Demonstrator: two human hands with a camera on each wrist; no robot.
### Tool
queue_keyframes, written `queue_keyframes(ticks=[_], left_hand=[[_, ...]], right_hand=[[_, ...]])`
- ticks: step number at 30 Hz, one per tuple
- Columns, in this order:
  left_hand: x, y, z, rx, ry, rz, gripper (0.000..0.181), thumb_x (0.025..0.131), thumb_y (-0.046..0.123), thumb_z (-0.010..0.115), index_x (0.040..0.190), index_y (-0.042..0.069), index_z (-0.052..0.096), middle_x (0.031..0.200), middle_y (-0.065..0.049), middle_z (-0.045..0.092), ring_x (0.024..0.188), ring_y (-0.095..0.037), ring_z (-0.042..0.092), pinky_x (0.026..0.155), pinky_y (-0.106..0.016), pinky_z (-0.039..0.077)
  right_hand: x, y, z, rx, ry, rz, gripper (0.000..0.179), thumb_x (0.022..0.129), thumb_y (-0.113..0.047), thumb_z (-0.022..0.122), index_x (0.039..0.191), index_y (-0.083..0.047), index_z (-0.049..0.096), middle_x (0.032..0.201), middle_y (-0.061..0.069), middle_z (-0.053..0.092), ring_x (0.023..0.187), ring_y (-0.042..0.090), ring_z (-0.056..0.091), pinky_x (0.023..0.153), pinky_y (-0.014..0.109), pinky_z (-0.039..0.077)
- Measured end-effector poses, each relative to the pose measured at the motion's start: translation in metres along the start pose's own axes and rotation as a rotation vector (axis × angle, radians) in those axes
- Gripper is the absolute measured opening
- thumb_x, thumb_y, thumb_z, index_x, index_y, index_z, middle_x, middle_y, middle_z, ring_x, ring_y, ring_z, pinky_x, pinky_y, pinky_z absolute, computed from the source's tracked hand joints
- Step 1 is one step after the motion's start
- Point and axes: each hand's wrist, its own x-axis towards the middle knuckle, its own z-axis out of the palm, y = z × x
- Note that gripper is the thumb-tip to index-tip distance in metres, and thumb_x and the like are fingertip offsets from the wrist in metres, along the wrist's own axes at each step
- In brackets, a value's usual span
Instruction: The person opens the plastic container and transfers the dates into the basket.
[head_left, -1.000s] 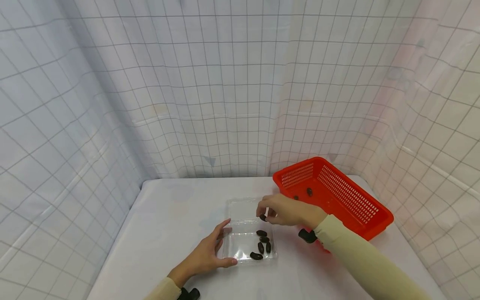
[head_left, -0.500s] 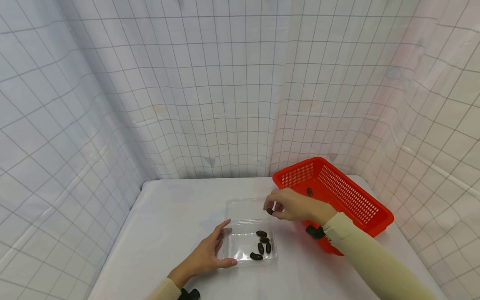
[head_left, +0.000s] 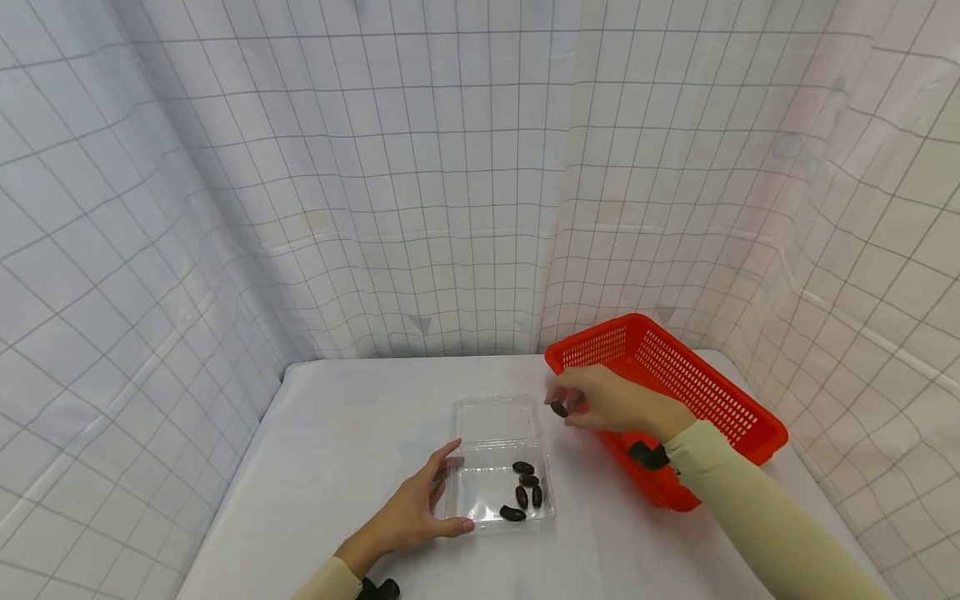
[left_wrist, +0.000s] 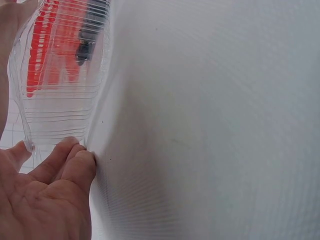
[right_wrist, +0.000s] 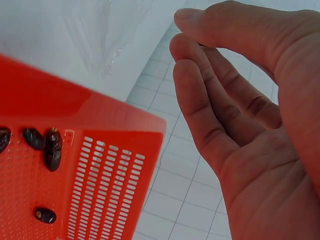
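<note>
A clear plastic clamshell box [head_left: 480, 492] lies with its lid [head_left: 495, 418] folded back away from the person. Several dark dates [head_left: 522, 497] are in its right half. My left hand [head_left: 408, 507] holds the box at its left side, thumb at the near corner and fingers by the hinge; in the left wrist view, fingertips touch the ribbed wall. My right hand [head_left: 611, 400] pinches a date [head_left: 558, 409] between thumb and fingers, above the table beside the near left rim of the red basket [head_left: 693, 379]. In the right wrist view that date is almost wholly hidden.
More dates [right_wrist: 52, 150] lie on the basket's perforated floor, seen in the right wrist view. The basket sits at the table's back right, set at an angle. A white cloth covers the table [head_left: 337, 442], and white gridded curtains [head_left: 420, 183] hang around it.
The right hand, pinching the date, has moved right and away from the person, from over the box's lid to beside the basket. Left hand, box and the dates inside stay where they were.
</note>
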Motion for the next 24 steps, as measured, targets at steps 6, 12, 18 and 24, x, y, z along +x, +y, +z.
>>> queue_keyframes(ticks=[6,12,18,24], left_hand=[[0.000,-0.001,0.000,0.004,0.001,0.007,0.127,0.091,0.035,0.103,0.187,0.016,0.021,0.184,-0.027,0.043,0.170,-0.056,0.045,0.135,-0.055,0.043],[-0.001,0.000,0.001,0.001,-0.005,0.016,0.126,0.092,0.034,0.102,0.187,0.015,0.020,0.184,-0.029,0.041,0.170,-0.057,0.043,0.135,-0.055,0.043],[-0.001,0.002,0.002,0.004,0.000,0.016,0.126,0.092,0.035,0.102,0.186,0.015,0.021,0.184,-0.028,0.042,0.170,-0.057,0.044,0.135,-0.054,0.043],[-0.001,0.002,0.003,0.004,0.005,0.015,0.126,0.092,0.036,0.103,0.186,0.015,0.022,0.184,-0.029,0.042,0.170,-0.057,0.043,0.135,-0.054,0.043]], right_hand=[[-0.007,0.008,-0.007,-0.036,0.037,0.068,0.043,0.099,0.001,0.089,0.135,-0.021,0.082,0.130,-0.005,0.083,0.102,0.008,0.076,0.093,0.023,0.071],[-0.014,0.019,-0.015,-0.054,0.069,0.080,0.038,0.099,-0.002,0.090,0.129,-0.023,0.081,0.124,-0.006,0.082,0.103,0.008,0.077,0.095,0.028,0.071],[-0.022,0.034,-0.022,-0.081,0.097,0.137,0.036,0.099,-0.005,0.091,0.132,-0.019,0.082,0.124,-0.008,0.079,0.099,0.009,0.073,0.092,0.028,0.070],[-0.027,0.047,-0.027,-0.131,0.111,0.188,0.037,0.099,-0.009,0.093,0.133,-0.020,0.083,0.118,-0.004,0.074,0.095,0.011,0.065,0.082,0.025,0.063]])
